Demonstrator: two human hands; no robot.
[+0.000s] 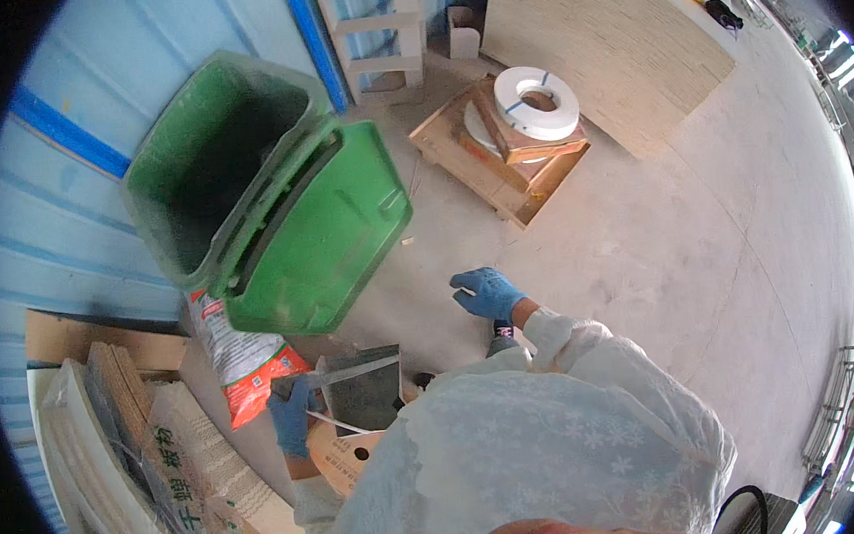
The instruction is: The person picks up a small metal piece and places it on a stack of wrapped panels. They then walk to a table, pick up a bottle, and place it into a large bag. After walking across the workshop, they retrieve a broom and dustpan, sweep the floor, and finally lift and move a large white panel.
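Observation:
My left hand (293, 415), in a blue glove, is closed on the edge of a grey, square-sided open container (365, 392), dustpan-like in shape. A pale strip crosses its top, and my body partly hides it. Just below lies a round tan cardboard piece (334, 459) with a dark hole; whether my hand also touches it I cannot tell. My right hand (487, 292), gloved in blue too, hangs over the floor with its fingers loosely curved and apart, nothing in them. Ahead to the left stands a green wheeled bin (314, 231), its lid hanging down in front and its inside dark.
A white and orange sack (244, 357) lies against the bin's base. Boards and wrapped panels (140, 440) lean at the lower left. White rolls (564, 116) sit on a wooden tray (502, 196) ahead. Beyond are a stepladder (383, 21) and a large pale board (600, 42).

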